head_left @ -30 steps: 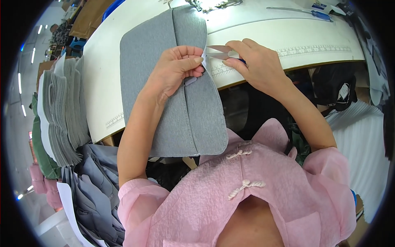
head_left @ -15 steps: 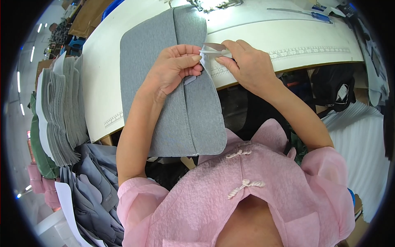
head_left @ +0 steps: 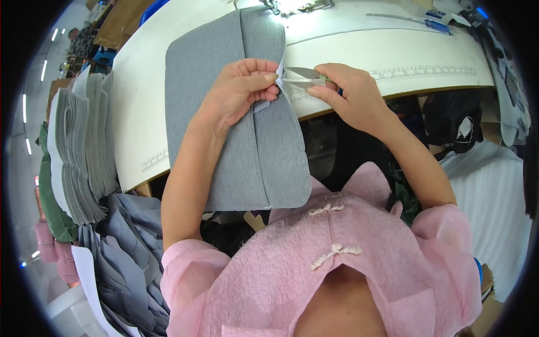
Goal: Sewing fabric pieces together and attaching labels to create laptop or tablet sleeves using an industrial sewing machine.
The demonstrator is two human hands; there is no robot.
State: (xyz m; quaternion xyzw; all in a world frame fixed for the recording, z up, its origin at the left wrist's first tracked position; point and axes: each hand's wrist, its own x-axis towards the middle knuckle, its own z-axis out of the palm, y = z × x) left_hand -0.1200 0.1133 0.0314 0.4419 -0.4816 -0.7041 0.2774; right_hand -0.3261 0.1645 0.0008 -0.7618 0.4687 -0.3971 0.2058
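Note:
A grey rounded fabric panel (head_left: pixel 236 151) with a seam along its length lies partly on the white table and hangs over its front edge. My left hand (head_left: pixel 241 90) is closed on the panel's right edge, pinching it where the white underside shows. Below those fingertips a small pale tab (head_left: pixel 261 106) sits at the seam. In my right hand (head_left: pixel 356 98) is a pair of thread snips (head_left: pixel 303 73), its blades spread and pointing left toward the pinched edge. The blade tips are close beside the left fingertips.
The white table (head_left: pixel 337 48) carries a printed ruler strip. A lit metal sewing machine part (head_left: pixel 297 7) is at the back, and a blue-handled screwdriver (head_left: pixel 437 26) lies back right. Stacked grey fabric pieces (head_left: pixel 84 146) stand left, above a heap of grey cloth (head_left: pixel 126 253). A black bag (head_left: pixel 460 115) hangs right.
My right hand has moved right and slightly down, drawing the snips back from the pinched edge. The blades now stand wider apart. My left hand keeps its pinch; the panel has shifted slightly.

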